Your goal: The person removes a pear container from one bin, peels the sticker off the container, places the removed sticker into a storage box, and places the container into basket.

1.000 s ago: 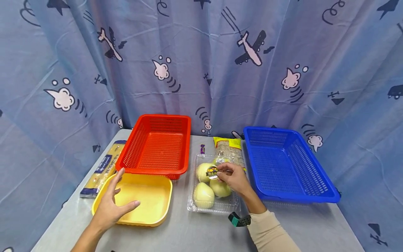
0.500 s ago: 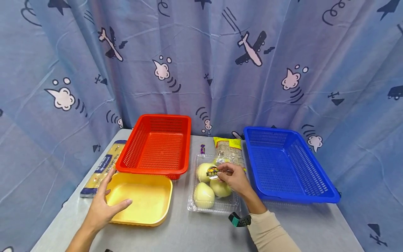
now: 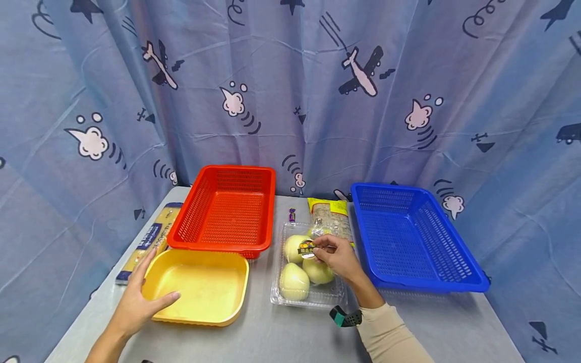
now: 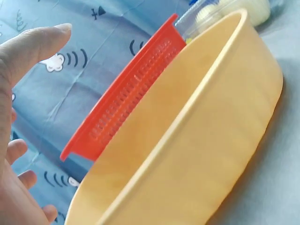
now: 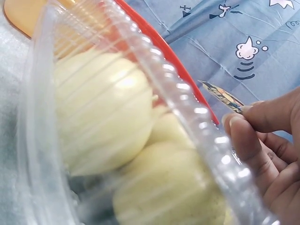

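**Hands at the yellow tray and the fruit box**

Our left hand [image 3: 133, 302] lies spread and relaxed against the near left corner of the yellow tray [image 3: 213, 297], gripping nothing. Our right hand [image 3: 338, 259] pinches the sticker [image 3: 306, 248] on top of the clear plastic box [image 3: 317, 298], which holds pale round fruit [image 3: 294, 280]. Behind stand a red basket [image 3: 227, 209] and a blue basket [image 3: 408, 237], nothing in either.

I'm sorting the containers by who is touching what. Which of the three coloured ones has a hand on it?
The yellow tray: the left hand rests on its left rim. The red basket and blue basket are untouched.
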Demonstrator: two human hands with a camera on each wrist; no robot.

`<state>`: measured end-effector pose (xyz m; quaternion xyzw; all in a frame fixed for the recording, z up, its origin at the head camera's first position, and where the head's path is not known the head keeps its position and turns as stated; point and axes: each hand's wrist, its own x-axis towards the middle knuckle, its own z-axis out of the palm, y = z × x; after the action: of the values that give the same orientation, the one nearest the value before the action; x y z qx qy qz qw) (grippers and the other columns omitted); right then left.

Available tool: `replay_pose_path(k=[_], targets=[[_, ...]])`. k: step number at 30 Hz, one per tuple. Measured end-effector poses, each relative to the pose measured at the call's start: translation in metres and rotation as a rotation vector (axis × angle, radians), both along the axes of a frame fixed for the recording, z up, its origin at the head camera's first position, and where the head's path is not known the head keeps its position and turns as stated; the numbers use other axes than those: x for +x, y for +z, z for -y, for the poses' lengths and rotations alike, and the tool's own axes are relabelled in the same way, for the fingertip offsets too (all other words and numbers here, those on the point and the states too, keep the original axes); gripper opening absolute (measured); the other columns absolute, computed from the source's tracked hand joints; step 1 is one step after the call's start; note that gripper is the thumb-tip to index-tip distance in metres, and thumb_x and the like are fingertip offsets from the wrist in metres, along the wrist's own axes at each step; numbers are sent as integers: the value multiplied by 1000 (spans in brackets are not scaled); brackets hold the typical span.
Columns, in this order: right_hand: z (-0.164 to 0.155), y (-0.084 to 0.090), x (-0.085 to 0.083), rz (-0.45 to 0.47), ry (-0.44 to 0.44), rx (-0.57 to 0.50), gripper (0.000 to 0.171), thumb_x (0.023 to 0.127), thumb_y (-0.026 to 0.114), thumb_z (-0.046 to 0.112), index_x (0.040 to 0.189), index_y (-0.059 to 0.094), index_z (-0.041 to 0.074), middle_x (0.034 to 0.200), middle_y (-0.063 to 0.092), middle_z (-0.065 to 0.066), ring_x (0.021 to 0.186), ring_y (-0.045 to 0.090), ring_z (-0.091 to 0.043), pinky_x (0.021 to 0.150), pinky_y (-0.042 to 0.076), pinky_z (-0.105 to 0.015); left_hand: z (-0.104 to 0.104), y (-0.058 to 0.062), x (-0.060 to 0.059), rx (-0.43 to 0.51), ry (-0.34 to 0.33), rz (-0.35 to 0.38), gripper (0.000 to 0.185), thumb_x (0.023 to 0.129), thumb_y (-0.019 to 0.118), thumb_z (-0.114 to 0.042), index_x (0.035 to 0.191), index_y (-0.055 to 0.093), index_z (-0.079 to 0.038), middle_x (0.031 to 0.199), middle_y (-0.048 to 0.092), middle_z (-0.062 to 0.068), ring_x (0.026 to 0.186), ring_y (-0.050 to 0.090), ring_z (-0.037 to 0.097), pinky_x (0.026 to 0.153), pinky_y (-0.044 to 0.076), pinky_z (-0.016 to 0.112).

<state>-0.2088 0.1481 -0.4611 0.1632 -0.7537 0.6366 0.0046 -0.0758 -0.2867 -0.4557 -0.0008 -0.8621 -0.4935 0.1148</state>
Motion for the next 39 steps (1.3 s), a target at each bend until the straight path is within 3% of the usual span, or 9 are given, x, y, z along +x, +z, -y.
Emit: replay_pose_path(k=[4, 10, 18, 25, 30, 39], targets=[[-1, 0, 0, 5, 10, -7, 17, 83, 67, -12, 100, 63, -15, 77, 60, -15, 63, 62, -19, 58, 55, -29, 6, -4, 2, -6, -12, -25, 108, 72, 84, -17, 156, 17, -25, 159, 10, 13, 141, 6, 41, 100, 10, 73], [0, -1, 0, 2, 1, -3, 16, 83, 67, -12, 99, 64, -14, 77, 59, -17, 63, 62, -20, 58, 55, -30, 13, -12, 5, -44, 4, -4, 107, 74, 84, -21, 156, 15, -29, 160, 7, 11, 140, 7, 43, 98, 11, 75], [0, -2, -1, -4, -5, -4, 16, 83, 66, -13, 99, 64, -14, 77, 60, -16, 63, 62, -19, 58, 56, -30, 19, -24, 4, -100, 3, 3, 109, 71, 85, -21, 156, 16, -19, 159, 6, 16, 139, 6, 49, 98, 3, 76], [0, -2, -1, 12, 0, -1, 16, 83, 66, -14, 99, 63, -15, 77, 61, -16, 63, 62, -19, 58, 56, -30, 28, -37, 5, -158, 18, 81, 108, 73, 83, -26, 155, 16, -9, 158, 6, 21, 136, 8, 53, 95, 11, 77], [-1, 0, -2, 32, 14, -6, 16, 83, 64, -16, 99, 62, -17, 77, 60, -17, 64, 62, -23, 58, 56, -32, 33, -47, 5, -150, -2, 80, 108, 72, 84, -26, 155, 16, -6, 157, 6, 22, 136, 10, 53, 95, 12, 77], [0, 4, 0, 58, -9, -30, 17, 85, 64, -13, 101, 62, -16, 80, 60, -17, 64, 62, -17, 59, 54, -27, 37, -53, 6, -201, -6, 138, 112, 74, 83, -33, 154, 10, -3, 158, 4, 22, 137, 8, 52, 96, 14, 75]])
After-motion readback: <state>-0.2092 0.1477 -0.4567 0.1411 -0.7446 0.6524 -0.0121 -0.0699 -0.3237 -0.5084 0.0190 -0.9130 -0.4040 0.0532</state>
